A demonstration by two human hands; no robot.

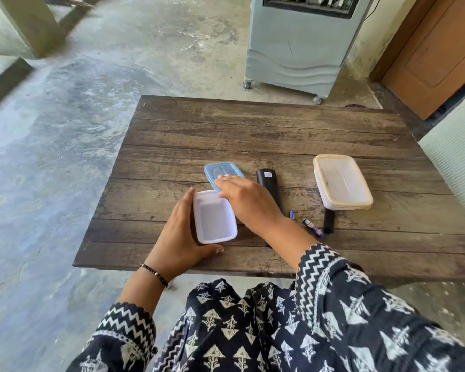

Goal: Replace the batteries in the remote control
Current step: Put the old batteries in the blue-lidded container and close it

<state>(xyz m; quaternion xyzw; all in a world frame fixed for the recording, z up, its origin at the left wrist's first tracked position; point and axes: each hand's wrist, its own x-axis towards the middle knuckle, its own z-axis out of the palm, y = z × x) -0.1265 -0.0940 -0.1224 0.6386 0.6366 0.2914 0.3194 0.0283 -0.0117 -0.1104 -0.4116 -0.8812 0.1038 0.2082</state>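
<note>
A person in a dark patterned tunic sat at a low wooden table (253,124); the left hand (181,232), a beaded bracelet (154,275) at its wrist, cupped the near-left side of a small white container (215,217), palm against its wall and thumb lying on the table at its near end; the container stood open and looked empty; the right hand (246,201) reached across its far-right corner, fingers spread flat on a blue lid (220,173) lying just beyond the container, though whether they gripped the lid could not be told; the black remote control (269,183) lay face down to the right of the container, partly hidden under the right wrist; two small batteries (312,227) and a black battery cover (328,224) lay farther right of the container; beyond them sat a larger lidded cream container (341,182); past the table stood a grey wheeled air cooler (298,49) on the concrete floor.
</note>
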